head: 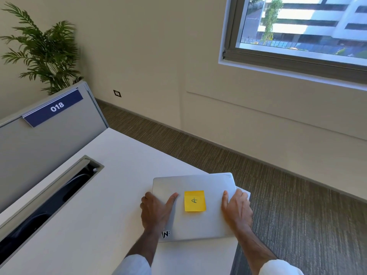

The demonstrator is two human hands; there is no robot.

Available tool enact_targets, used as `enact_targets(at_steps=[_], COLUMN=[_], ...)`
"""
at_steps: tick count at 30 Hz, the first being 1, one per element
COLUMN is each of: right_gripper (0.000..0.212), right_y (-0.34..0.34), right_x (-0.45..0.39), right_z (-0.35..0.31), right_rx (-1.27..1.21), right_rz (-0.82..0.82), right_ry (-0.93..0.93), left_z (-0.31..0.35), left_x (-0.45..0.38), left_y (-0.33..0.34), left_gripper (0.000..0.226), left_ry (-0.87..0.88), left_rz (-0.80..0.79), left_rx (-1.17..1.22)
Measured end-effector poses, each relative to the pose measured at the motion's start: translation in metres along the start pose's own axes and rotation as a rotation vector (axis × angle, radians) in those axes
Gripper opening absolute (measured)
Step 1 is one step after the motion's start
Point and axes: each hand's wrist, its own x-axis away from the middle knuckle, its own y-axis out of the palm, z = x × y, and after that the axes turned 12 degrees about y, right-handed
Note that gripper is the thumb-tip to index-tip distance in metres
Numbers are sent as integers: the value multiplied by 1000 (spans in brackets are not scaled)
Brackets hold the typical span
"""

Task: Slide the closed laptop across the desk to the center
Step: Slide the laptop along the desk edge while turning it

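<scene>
Fingers of the left hand curl over the laptop's left edge with the thumb laid flat on the lid; those of the right hand wrap the right edge the same way, thumb up on top. Both hands clasp the closed laptop from the sides rather than lifting it, as far as can be told. It lies flat at the right end of the desk, its far right corner overhanging the desk's edge above the carpet. A yellow note sits mid-lid between the thumbs. Judgement: slide is at or near its start; the centre lies to the left, where the white top is bare. To do it well, keep even pressure from both sides so the laptop tracks straight and does not yaw, keep the base flat on the surface, and lead with the right hand pushing while the left guides. Get the overhanging corner back over the desk first. Steer clear of the open cable slot along the desk's back; it is near enough to catch a corner if the path drifts that way. Thumbs should stay off the note.
</scene>
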Motion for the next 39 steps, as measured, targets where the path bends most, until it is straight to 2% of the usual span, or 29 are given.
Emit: enact_targets(at_steps=[15, 19, 39], right_gripper=[40, 40, 36], right_y=[-25, -29, -33], right_x=[10, 19, 85], right_z=[-13, -20, -78], right_rx=[-2, -28, -105], right_rz=[-24, -34, -71], right_ry=[-79, -88, -262], left_z=[4, 0, -60], left_x=[19, 25, 62], left_y=[-24, -39, -111], left_gripper=[95, 90, 92], left_ry=[-29, -37, -124], left_rz=[-6, 24, 172], left_rx=[106, 113, 96])
